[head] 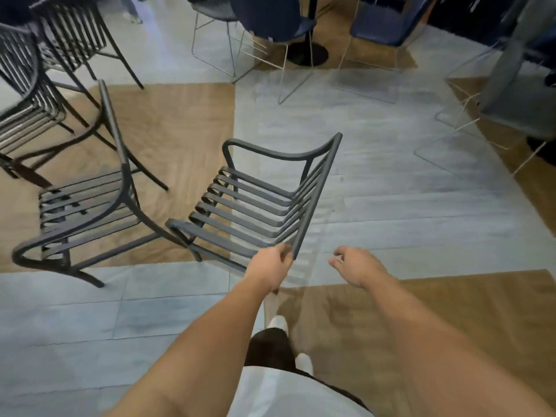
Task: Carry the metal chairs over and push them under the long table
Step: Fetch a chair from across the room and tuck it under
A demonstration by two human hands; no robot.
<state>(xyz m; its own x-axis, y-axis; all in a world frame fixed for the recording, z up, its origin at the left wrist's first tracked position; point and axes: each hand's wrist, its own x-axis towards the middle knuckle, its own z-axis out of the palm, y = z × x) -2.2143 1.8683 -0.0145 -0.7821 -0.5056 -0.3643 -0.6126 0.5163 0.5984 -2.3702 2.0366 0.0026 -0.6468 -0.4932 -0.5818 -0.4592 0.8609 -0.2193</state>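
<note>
Floor point(391, 191): second chair point(84, 212) leftward

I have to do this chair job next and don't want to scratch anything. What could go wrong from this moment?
Only the left hand grips the tilted metal chair, at one end of its backrest; the right hand is off it, so it may swing or slip. Its near armrest sits very close to the neighbouring chair, so metal could knock metal. The person's feet are right below.

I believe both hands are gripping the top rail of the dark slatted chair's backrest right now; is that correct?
Not quite: in the head view only the left hand grips the top rail of the dark slatted chair. The right hand is beside it, fingers loosely curled, holding nothing.
</note>
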